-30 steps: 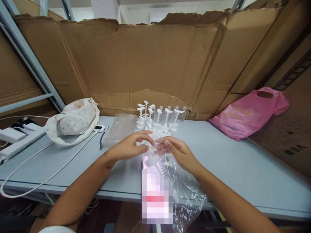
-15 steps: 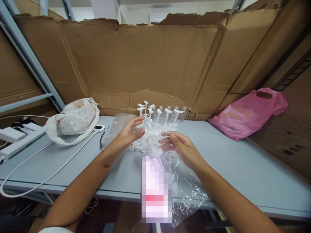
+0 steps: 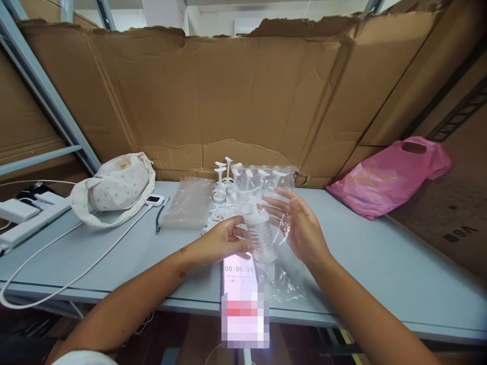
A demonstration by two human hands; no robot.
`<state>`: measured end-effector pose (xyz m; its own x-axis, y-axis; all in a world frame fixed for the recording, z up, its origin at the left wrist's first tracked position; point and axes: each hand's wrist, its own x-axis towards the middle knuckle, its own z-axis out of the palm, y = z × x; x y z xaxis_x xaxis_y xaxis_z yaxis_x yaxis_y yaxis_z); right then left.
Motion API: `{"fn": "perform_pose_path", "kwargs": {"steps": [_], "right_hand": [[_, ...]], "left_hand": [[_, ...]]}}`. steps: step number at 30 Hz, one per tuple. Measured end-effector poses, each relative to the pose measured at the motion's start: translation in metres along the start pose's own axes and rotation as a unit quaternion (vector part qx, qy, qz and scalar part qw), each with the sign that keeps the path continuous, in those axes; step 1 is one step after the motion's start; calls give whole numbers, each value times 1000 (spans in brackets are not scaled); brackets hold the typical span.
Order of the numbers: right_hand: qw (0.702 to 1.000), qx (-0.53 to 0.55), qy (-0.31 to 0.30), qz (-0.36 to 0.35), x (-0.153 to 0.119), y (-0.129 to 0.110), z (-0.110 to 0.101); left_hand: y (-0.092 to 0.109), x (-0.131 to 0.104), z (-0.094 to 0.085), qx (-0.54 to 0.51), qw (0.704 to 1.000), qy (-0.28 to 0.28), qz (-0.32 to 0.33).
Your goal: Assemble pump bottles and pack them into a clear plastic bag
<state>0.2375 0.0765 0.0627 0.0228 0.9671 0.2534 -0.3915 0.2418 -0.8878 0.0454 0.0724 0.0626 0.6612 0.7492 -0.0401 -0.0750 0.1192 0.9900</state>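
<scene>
Over the near middle of the desk (image 3: 380,253), has a clear ribbed bottle (image 3: 262,235) raised between both hands, tilted a little left at the white top. Curls the left hand (image 3: 213,243) at the bottle's left side, thumb and fingers right beside it; cannot tell whether clamped on it or only touching. Spreads the right hand (image 3: 306,230) to the right of the bottle, with fingers apart; cannot tell whether behind or inside the clear plastic bag (image 3: 289,286). Just below the bottle, a lit phone (image 3: 239,274) with 00:00:28 on the screen. Beyond the hands, a cluster of white pump tops (image 3: 219,195), some upright. To the left of these, a flat pack of clear plastic (image 3: 188,203); farther left, a pale cloth bag (image 3: 124,185). At far right, a pink bag (image 3: 391,177).
</scene>
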Motion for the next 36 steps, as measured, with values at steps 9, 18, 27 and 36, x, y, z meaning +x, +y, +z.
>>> {"fn": "perform_pose_path", "kwargs": {"steps": [9,18,27,36], "right_hand": [[989,-79,-114,51,-4,1,-3],[975,-54,-165,137,-3,2,-3],[992,-29,-90,86,-4,2,1],[989,-40,-125,67,-7,7,3]], "left_hand": [[7,2,-10,-45,994,89,45],[17,-5,-11,-33,980,162,110],[13,-5,-14,-9,996,87,24],[5,1,-2,66,984,162,24]]}}
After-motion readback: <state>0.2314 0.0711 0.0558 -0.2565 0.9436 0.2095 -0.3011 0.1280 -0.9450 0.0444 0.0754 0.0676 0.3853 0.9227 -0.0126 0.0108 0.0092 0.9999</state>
